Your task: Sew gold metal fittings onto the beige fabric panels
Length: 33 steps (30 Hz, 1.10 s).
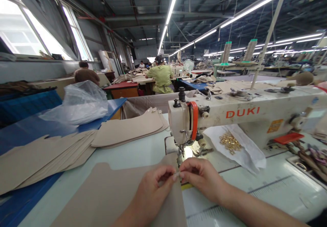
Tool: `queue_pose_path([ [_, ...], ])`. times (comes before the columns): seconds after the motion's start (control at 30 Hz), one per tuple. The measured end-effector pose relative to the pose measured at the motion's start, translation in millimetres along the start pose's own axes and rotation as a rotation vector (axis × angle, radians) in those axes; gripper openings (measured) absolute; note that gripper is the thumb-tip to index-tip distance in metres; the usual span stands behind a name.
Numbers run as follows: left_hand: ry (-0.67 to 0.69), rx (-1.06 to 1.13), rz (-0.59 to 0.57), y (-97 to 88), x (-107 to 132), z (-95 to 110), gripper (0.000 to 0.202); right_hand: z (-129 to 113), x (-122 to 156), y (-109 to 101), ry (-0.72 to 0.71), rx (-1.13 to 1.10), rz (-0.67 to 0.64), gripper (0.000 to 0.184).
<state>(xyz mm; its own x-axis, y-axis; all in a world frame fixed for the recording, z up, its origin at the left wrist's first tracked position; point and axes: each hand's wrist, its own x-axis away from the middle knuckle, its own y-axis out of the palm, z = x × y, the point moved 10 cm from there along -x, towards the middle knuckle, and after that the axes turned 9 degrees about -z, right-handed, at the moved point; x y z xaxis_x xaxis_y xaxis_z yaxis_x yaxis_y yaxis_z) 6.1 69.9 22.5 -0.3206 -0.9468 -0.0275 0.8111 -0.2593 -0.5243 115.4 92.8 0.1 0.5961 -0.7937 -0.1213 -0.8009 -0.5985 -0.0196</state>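
Note:
Both hands meet just in front of the needle area point(183, 149) of a white sewing machine point(214, 113). My left hand point(154, 186) is closed in a pinch on a small pale strip point(176, 175). From the other side, the thumb and forefinger of my right hand point(200, 174) pinch the same strip. A large beige fabric panel point(102, 193) lies flat under my left hand, its right edge running beside the needle. The machine's lamp lights the spot behind my fingers. Fingertips cover most of the strip, so its full shape is hidden.
Beige panels lie in a fanned stack point(51, 155) and a second pile point(127, 126) on the left. Gold metal pieces point(230, 142) rest on a white cloth point(251, 155) under the machine arm. A clear plastic bag point(84, 101) sits behind. A person in green point(160, 75) sits ahead.

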Motion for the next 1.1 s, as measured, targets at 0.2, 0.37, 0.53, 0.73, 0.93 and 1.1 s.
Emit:
queue_pose_path([
  [0.2,0.048,-0.062,-0.031,4.1,-2,4,0.018,-13,3,-3,-0.055,0.329,0.008,0.007],
  [0.37,0.067,-0.311,0.024,-14.1,-2,5,0.022,-7,3,-7,-0.012,0.273,0.011,0.007],
  [0.53,0.092,-0.654,0.008,-12.5,6,-6,0.044,5,2,-13,0.125,0.141,0.06,0.009],
  [0.73,0.103,-0.732,0.046,6.9,19,-11,0.047,20,-10,-14,0.311,0.075,0.061,0.011],
  [0.93,0.161,-0.685,0.117,2.0,20,-3,0.044,28,-23,-11,0.438,0.114,0.057,0.02],
  [1.1,0.263,-0.64,0.156,2.4,4,24,0.021,25,-24,-11,0.473,0.222,0.05,0.022],
])
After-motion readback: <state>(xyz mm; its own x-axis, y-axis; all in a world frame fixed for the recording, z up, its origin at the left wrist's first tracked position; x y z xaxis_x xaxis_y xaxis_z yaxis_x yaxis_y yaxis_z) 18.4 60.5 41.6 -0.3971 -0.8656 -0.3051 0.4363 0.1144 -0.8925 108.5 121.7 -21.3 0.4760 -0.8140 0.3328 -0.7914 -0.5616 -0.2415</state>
